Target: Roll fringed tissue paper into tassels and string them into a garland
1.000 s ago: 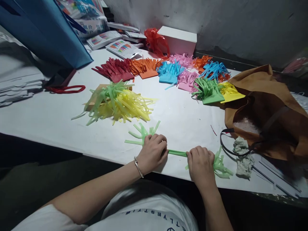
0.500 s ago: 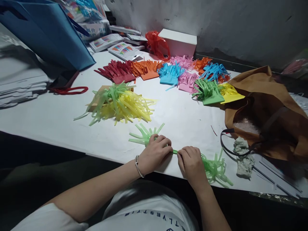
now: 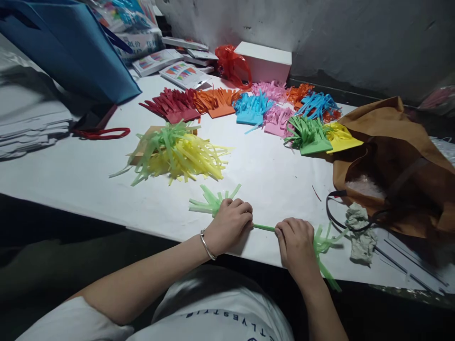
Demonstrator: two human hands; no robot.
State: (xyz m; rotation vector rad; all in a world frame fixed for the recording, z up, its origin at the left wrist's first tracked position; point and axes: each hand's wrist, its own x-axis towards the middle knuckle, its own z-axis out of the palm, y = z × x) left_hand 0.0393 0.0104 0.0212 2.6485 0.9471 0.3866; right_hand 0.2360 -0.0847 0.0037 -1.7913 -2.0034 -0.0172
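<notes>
Near the table's front edge, both hands grip a light-green tissue-paper tassel (image 3: 264, 228), fringed at both ends and twisted narrow in the middle. My left hand (image 3: 232, 225) is closed on the tassel beside its left fringe, which fans out past the fingers. Farther right, my right hand (image 3: 295, 241) pinches the twisted part, and the other fringe spills out beyond it. A thin green cord-like stretch shows between the two hands. Behind them lies a pile of yellow and green fringed paper (image 3: 188, 156).
Folded fringed paper bundles (image 3: 254, 113) in several colours line the back. A blue bag (image 3: 71, 52) stands left, a brown bag (image 3: 398, 156) right. Crumpled grey paper (image 3: 360, 237) lies by the right hand. A white box (image 3: 265, 61) sits against the wall.
My right hand has slid to the right, widening the gap and showing more of the twisted middle. The left hand has hardly moved.
</notes>
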